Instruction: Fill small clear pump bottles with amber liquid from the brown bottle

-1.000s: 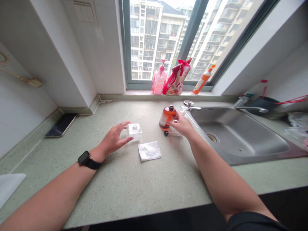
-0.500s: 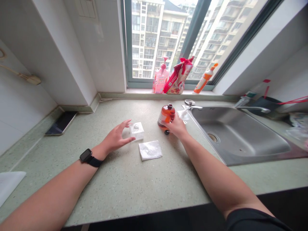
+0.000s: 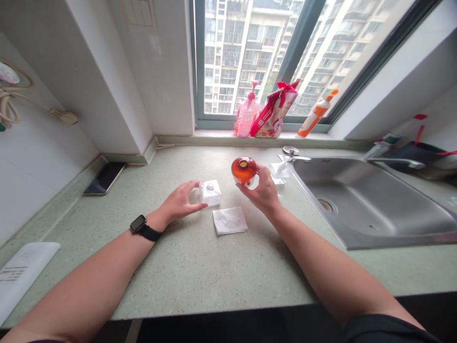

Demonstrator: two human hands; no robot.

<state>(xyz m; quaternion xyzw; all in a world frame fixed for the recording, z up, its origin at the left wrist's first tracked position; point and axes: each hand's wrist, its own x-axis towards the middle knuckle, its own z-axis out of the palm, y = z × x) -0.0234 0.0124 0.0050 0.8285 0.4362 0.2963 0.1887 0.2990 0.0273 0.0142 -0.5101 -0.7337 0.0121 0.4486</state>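
My right hand [image 3: 263, 192] holds an amber bottle [image 3: 243, 170] with no cap, lifted off the counter and tipped so that its open neck faces me. My left hand [image 3: 180, 202] grips a small clear square bottle [image 3: 210, 192] that stands on the green countertop [image 3: 200, 262], thumb in front and fingers behind. A folded white paper towel [image 3: 229, 220] lies flat just in front of the two bottles. A black watch [image 3: 139, 224] is on my left wrist.
A steel sink [image 3: 371, 205] is set in the counter at the right. On the window sill stand a pink pump bottle [image 3: 246, 117], a red snack bag [image 3: 274, 115] and an orange bottle [image 3: 317, 115]. A phone [image 3: 105, 178] lies at the left; a white device [image 3: 21, 271] sits near the front left edge.
My right hand closed on the amber bottle, lifted it and tipped its neck toward me. My left hand closed around the clear square bottle. The view shifted a little.
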